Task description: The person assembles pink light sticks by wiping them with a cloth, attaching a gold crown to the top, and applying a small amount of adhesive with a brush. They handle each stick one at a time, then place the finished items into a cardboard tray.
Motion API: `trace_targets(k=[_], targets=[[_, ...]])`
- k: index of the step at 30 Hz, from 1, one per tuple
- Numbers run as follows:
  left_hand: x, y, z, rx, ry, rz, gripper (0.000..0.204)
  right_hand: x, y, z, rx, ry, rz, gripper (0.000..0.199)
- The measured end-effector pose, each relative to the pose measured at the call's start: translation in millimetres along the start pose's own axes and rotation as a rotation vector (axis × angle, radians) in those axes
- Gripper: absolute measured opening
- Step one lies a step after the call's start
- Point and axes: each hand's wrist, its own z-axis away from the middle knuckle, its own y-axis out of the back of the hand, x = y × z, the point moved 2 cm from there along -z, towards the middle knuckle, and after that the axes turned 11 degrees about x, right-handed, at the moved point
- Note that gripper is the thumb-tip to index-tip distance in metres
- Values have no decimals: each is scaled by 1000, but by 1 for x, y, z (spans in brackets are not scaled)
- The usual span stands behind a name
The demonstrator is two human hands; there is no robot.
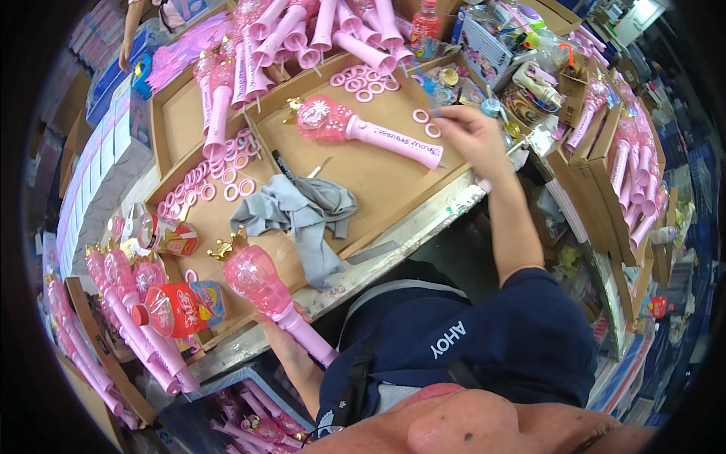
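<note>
My left hand [291, 333] grips the pale pink handle of a toy wand [261, 284] with a clear pink globe and a gold crown, held over the near edge of the cardboard tray [378, 181]. My right hand [473, 136] reaches out over the tray's far right corner. Its fingertips are pinched together just beside two loose pink rings [425, 121]. Whether a ring or some thin thing is between the fingers is too blurred to tell. A second finished wand [355, 129] lies flat in the tray, left of that hand.
A grey cloth [302, 216] and black marker [281, 163] lie in the tray. Pink rings [208, 185] and piled wand handles [318, 30] fill the far side. Red drink bottles [174, 310] and more wands [125, 318] sit left, boxes of wands [635, 174] right. Another person's arm [128, 38] shows top left.
</note>
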Motion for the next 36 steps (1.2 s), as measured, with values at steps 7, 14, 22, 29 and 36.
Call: trace_targets(k=[7, 14, 22, 29, 36], targets=[[6, -17, 3, 55, -4, -5, 65, 56, 104, 0, 40, -77, 1081, 22], [0, -11, -4, 50, -45, -5, 67, 103, 89, -9, -59, -25, 1254, 24], [0, -13, -4, 83, -8, 12, 67, 112, 88, -11, -39, 40, 1264, 24], [-1, -13, -4, 62, -68, -10, 66, 115, 85, -7, -23, 22, 1240, 24], [3, -17, 2, 112, -33, -40, 64, 78, 71, 6, 184, 151, 1186, 24]])
